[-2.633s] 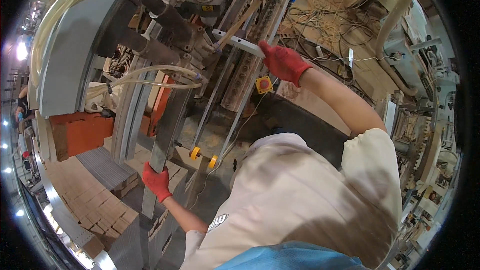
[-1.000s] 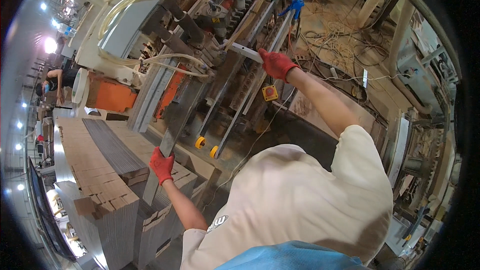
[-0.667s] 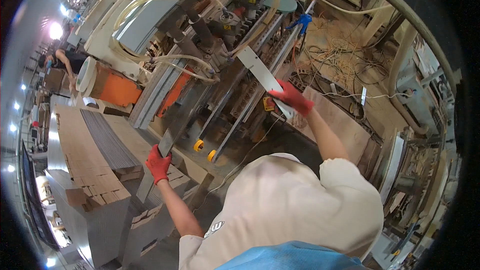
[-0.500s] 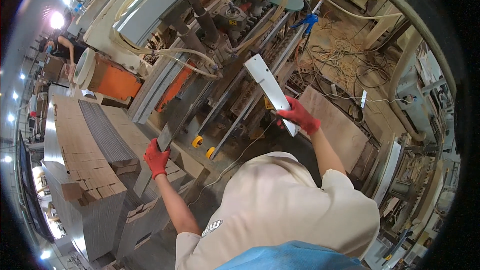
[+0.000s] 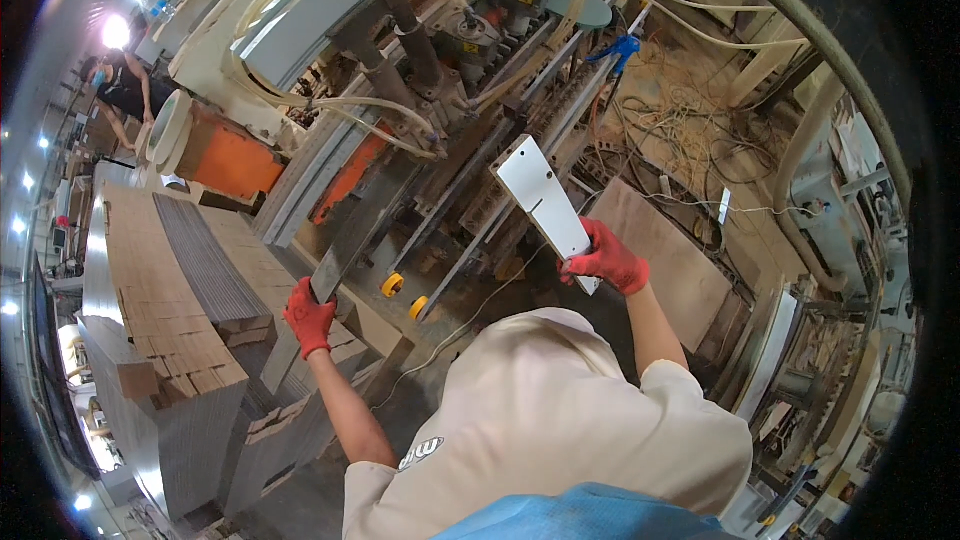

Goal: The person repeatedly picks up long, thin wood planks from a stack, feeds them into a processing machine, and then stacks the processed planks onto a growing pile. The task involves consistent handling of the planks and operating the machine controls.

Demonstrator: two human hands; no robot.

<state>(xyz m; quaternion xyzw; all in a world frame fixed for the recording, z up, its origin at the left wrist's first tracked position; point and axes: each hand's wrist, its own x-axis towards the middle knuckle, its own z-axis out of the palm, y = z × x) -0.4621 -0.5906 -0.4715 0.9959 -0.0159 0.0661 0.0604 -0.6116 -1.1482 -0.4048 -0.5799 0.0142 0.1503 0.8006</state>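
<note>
A white board stands tilted above the machine, its lower end clenched in the red-gloved right hand, while the gloved left hand grips a dark panel beside stacked boards.

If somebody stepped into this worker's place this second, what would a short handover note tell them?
Right hand, red glove: shut on the lower end of a white panel, lifted off the machine and held up in the air.
Left hand, red glove: gripping a long grey strip that leans toward the machine.
Stacks of boards stand to the left.
Done: white panel is off the machine, in hand.
Left: panel is not yet set down anywhere; grey strip not yet released.
</note>
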